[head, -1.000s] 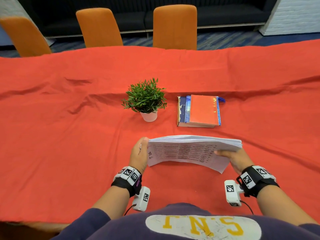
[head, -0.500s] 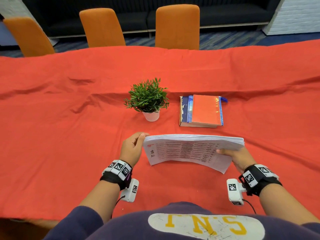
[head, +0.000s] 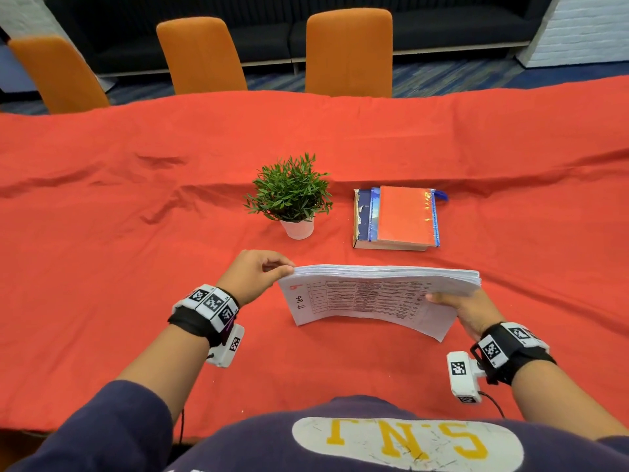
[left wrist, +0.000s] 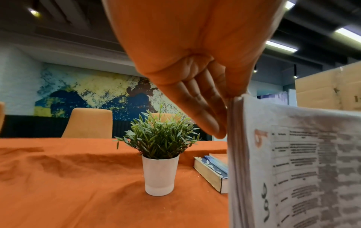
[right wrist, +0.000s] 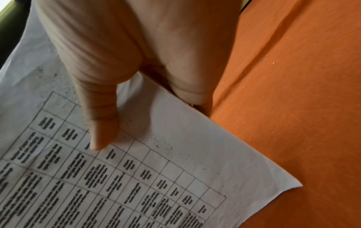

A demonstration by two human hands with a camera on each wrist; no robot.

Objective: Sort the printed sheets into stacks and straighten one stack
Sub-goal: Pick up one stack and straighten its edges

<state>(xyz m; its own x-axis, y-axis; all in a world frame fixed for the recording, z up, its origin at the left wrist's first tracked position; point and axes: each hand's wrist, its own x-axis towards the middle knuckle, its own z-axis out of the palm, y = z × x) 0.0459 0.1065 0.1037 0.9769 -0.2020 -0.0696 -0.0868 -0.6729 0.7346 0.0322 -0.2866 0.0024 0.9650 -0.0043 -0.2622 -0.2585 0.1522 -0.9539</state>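
A thick stack of printed sheets (head: 371, 294) stands on its long edge on the red tablecloth (head: 136, 301), its printed table facing me and its lower part bowed toward me. My right hand (head: 466, 308) grips the stack's right end; the thumb (right wrist: 101, 131) lies on the front sheet (right wrist: 136, 177) and the fingers are hidden behind. My left hand (head: 272, 269) is at the stack's upper left corner. In the left wrist view its straight fingers (left wrist: 205, 111) lie flat against the stack's left edge (left wrist: 234, 154).
A small green plant in a white pot (head: 292, 202) stands just beyond the left hand. A pile of books with a red cover on top (head: 398, 218) lies beyond the stack. Orange chairs (head: 349, 52) line the table's far side.
My left hand has slid from the middle of the stack's left edge up to its top left corner, the wrist swinging out to the left. The right hand and the stack have barely moved.
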